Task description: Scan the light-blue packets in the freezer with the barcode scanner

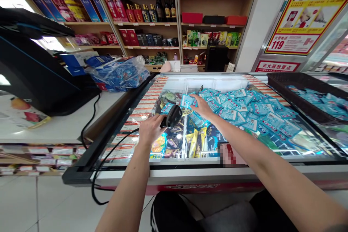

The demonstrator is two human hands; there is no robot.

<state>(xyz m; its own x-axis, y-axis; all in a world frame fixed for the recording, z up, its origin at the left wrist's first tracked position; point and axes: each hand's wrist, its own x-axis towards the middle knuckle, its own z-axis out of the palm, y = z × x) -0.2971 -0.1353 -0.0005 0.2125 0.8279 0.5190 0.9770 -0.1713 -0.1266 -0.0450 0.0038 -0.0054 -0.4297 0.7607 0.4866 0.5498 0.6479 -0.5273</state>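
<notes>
My left hand [151, 129] is wrapped round the handle of a black barcode scanner [174, 116], whose cable trails down over the freezer's front edge. Just right of the scanner's head, my right hand [201, 106] pinches a small light-blue packet [187, 100] by its right side. Many similar blue packets [231, 115] lie in a loose spread on the glass top of the chest freezer [206, 179], right of my right hand. One more blue packet [166, 107] shows partly behind the scanner. Ice-cream wrappers [197, 141] are visible beneath the glass.
A dark brown basket [280, 84] holding more blue packets stands at the right. On the left counter [65, 130] are a black checkout machine [35, 69] and a plastic-wrapped blue bundle [119, 74]. Shelves [148, 24] of boxes and bottles line the back.
</notes>
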